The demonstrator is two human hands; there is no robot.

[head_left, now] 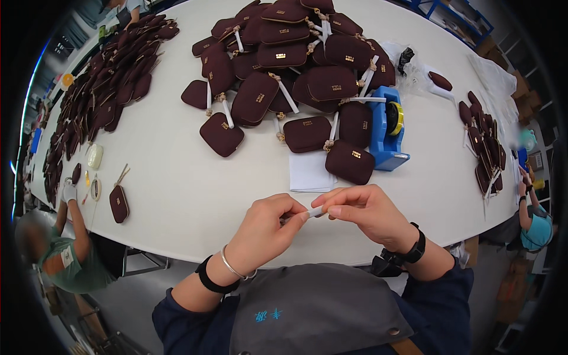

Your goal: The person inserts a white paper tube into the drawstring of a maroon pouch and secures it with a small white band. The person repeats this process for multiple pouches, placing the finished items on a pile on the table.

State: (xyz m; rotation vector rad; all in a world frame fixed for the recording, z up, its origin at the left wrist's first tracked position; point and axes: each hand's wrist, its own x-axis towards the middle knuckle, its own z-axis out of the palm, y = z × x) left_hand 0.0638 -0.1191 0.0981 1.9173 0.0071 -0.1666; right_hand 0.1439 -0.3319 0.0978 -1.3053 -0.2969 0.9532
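Observation:
Close to the table's near edge, my left hand [269,222] and my right hand [373,216] pinch a small white rolled strip [315,211], apparently paper, between thumbs and fingertips. Its ends are hidden by the fingers. Just beyond the hands lies a stack of white paper sheets [309,174]. A blue tape dispenser [389,155] with a yellow-cored tape roll [398,118] stands to its right. Past these rises a heap of dark maroon zip pouches [255,97], many with a white-wrapped strap [284,94] knotted at one end.
Another large pile of maroon pouches [112,89] covers the far left, with a single pouch [119,204] nearer. A smaller group [488,148] and clear plastic bags [491,77] lie at the right. Co-workers sit at the left [74,254] and right [535,225].

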